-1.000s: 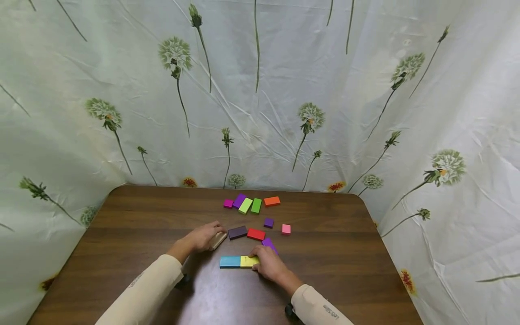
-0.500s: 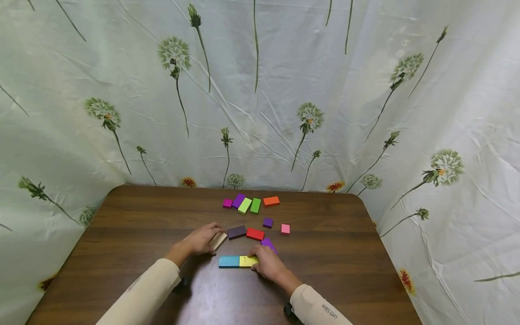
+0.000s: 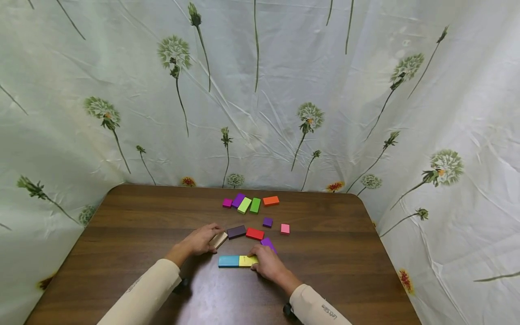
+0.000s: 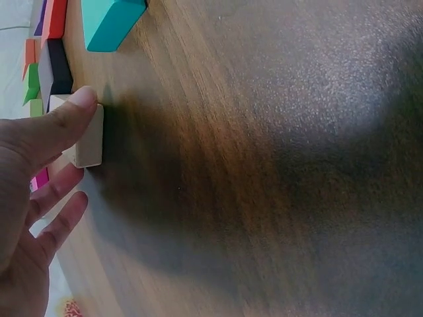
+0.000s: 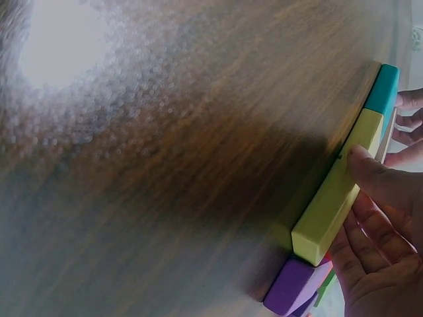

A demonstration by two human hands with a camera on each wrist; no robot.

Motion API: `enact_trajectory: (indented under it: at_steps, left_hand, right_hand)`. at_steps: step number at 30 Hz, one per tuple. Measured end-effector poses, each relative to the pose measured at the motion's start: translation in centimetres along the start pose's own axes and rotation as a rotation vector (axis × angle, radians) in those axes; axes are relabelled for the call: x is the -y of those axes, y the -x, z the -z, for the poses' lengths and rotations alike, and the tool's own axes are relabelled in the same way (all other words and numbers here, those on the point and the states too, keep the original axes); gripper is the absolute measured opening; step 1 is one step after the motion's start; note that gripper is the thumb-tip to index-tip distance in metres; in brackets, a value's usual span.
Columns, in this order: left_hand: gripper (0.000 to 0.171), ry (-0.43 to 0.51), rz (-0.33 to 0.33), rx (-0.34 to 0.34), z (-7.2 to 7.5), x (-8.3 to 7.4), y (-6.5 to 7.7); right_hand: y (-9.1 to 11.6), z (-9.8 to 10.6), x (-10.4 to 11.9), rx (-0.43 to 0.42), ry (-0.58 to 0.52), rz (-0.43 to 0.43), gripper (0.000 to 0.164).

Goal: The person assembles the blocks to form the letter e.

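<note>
The beige block (image 3: 220, 240) is seen slanted on the table (image 3: 345, 253), just left of centre in the lower half of the head view, pinched between the thumb and fingers of the left hand (image 3: 200, 239). Slightly to its right, a magenta block (image 3: 227, 203) is placed farther up the frame, and a blue block (image 3: 229, 262) is laid lower down, end to end with the yellow block. Next, a dark block (image 3: 236, 232) is found just beside the beige one, below an upper purple block (image 3: 238, 201) and a lime block (image 3: 244, 206). The yellow block (image 3: 246, 261), at lower centre, is gripped by the thumb and fingers of the right hand (image 3: 269, 263). Above it, a green block (image 3: 255, 206) and a red block (image 3: 255, 234) are seen; a lower purple block (image 3: 268, 243) is partly covered by that hand. Farther right, an orange block (image 3: 271, 201) and a pink block (image 3: 285, 229) are set apart.
</note>
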State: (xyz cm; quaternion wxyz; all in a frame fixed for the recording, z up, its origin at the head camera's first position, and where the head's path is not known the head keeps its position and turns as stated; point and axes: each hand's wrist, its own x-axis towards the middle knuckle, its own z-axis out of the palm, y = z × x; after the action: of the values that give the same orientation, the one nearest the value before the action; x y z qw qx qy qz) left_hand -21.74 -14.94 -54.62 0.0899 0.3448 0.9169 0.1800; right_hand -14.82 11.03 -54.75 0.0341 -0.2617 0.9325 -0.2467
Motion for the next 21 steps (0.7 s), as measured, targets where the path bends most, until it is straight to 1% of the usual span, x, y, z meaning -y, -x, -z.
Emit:
enact_trajectory:
  at_steps: [4,8,21]
  left_hand:
    - [0.06,0.007,0.003,0.002,0.09,-0.13,0.05]
    - [0.059,0.009,0.003,-0.003,0.14,-0.2,0.04]
    - [0.059,0.024,0.026,0.002,0.07,-0.02,-0.09]
  right_hand:
    - [-0.11,-0.19,-0.02,0.032,-0.005,-0.048,0.023]
    - [-0.15,-0.09,0.15,0.045,0.005,-0.066,0.023]
    - [-0.13,-0.16,0.03,0.035,0.005,-0.05,0.023]
